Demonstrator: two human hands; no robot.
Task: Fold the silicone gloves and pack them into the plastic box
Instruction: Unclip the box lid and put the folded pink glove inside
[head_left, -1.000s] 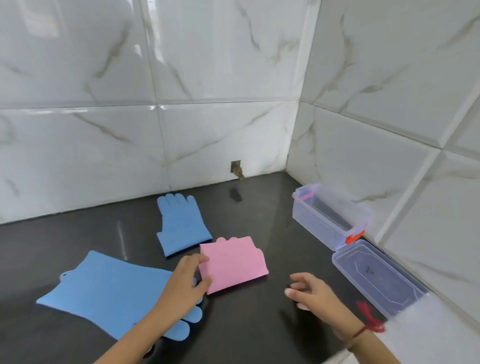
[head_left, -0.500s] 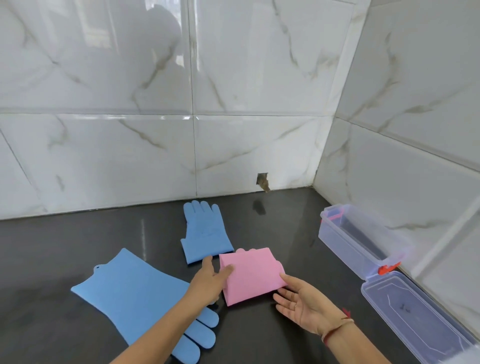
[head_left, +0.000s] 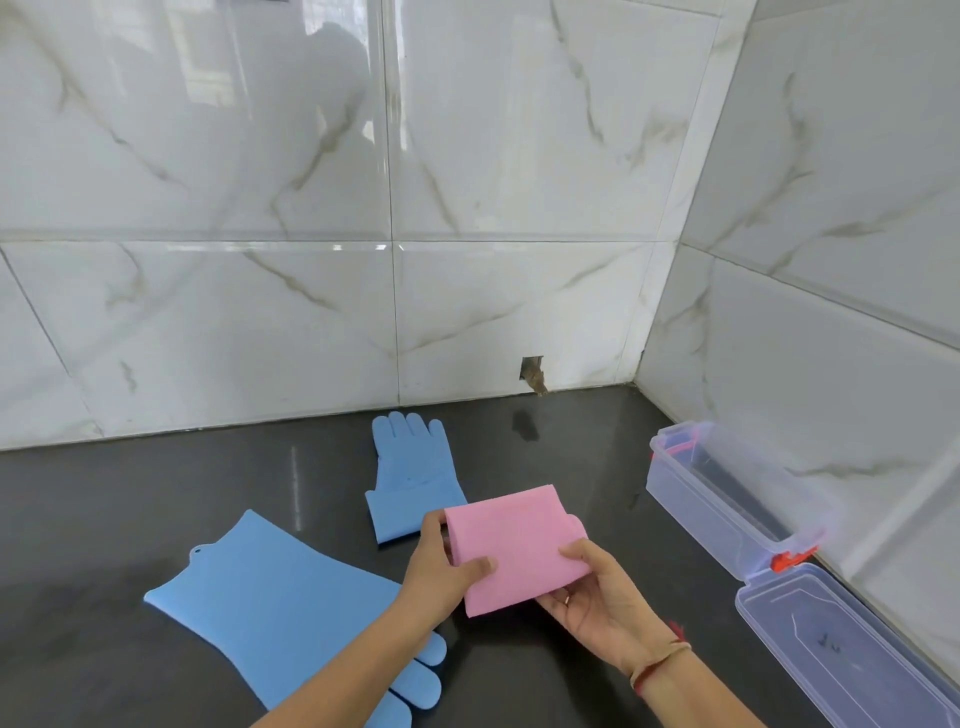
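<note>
Bright, even daylight — window glare on glossy tiles (head_left: 291, 104)

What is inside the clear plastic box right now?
No glove shows inside the plastic box; through its clear walls only the dark counter is visible. Its lid hangs open beside it. The folded pink glove is in both hands.

Dark counter (head_left: 156, 499), blue gloves (head_left: 283, 608), open box (head_left: 727, 499)

Lay open and bare between the folded pink silicone glove (head_left: 514, 551) and the clear rectangular plastic box (head_left: 727, 499) on the dark glossy countertop (head_left: 587, 467), hemmed rightward only by white marble-patterned wall tiles (head_left: 831, 364).
</note>
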